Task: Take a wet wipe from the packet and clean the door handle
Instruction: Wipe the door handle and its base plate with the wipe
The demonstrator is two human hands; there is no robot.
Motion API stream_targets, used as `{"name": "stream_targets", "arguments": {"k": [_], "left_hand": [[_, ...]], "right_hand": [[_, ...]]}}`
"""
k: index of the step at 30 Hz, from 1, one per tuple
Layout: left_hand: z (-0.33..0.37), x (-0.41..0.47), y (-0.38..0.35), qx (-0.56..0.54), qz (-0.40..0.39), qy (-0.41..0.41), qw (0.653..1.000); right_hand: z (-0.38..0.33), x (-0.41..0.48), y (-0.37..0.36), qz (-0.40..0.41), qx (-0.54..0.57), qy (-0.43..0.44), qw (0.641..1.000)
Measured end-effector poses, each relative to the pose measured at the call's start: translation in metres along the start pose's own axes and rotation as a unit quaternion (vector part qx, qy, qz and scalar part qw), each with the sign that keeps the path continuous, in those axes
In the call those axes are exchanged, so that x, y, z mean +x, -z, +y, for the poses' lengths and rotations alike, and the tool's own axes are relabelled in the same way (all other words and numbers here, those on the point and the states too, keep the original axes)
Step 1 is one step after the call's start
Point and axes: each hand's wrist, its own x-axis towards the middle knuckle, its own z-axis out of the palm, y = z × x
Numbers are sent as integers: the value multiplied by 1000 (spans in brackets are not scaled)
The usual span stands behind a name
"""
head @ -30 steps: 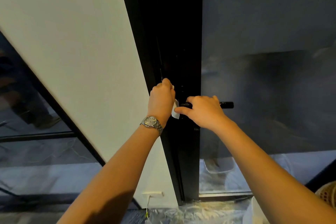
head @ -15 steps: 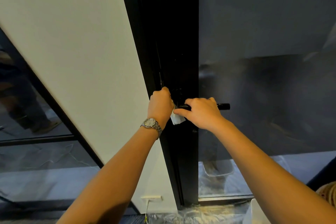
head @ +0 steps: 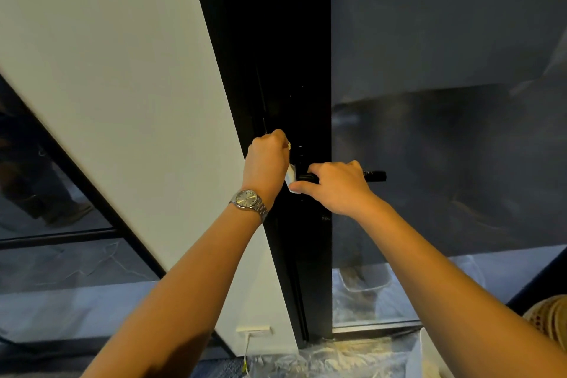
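A black lever door handle (head: 375,176) juts right from the black door frame (head: 294,70). My right hand (head: 336,186) is wrapped around the handle near its base, only the handle's tip showing past the knuckles. My left hand (head: 266,161), with a metal watch at the wrist, is fisted against the frame just left of the handle. It holds a white wet wipe (head: 291,178), a small fold of which shows between the two hands. The packet is out of view.
A white wall panel (head: 122,101) stands to the left, dark glass (head: 445,101) to the right of the frame. Plastic sheeting (head: 337,356) covers the floor below. A woven basket (head: 549,316) sits at the lower right corner. A wall socket with a cable (head: 253,331) is low on the wall.
Both hands stay at the handle. The left fist has shifted a little along the frame and the visible fold of wipe has moved slightly. The camera has drifted a little.
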Motion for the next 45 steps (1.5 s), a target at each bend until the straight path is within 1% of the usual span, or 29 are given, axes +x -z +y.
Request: {"name": "stream_targets", "arguments": {"k": [3,9,13,16,19,22,24,26,28,33,38,43,45], "left_hand": [[-4,-6,-4,-11,-2,24,1000],[-5,-11,-4,8,-42,55,998],[-3,-8,1,76,-88,36,993],[-3,-4,3,92,-76,12,993],[-9,-12,-4,58,-47,-9,997],[-15,-33,-19,-44,12,26,999],[-20,-47,-34,-89,7,56,994],[-25,-56,-51,-107,-5,73,992],[-27,-58,-61,-133,12,87,987],[-23,-63,-78,-139,-8,58,989],[-17,-66,-79,-169,21,106,980],[-16,-74,-82,-176,13,162,971],[-20,-72,-82,-195,9,193,962]], "right_hand": [[-1,-1,-1,5,-4,1,1000],[-1,-1,1,2,-13,8,1000],[-3,-1,3,-8,-21,7,1000],[0,-1,4,-19,-26,13,999],[1,-1,6,-32,-31,19,999],[1,0,6,-35,-41,22,998],[3,1,5,-32,-46,30,998],[4,2,3,-34,-49,35,998],[5,4,2,-31,-54,38,997],[7,5,1,-27,-46,33,998],[5,2,0,-8,-57,37,998],[4,-1,1,-12,-50,32,998],[3,-1,2,-13,-52,28,998]]}}
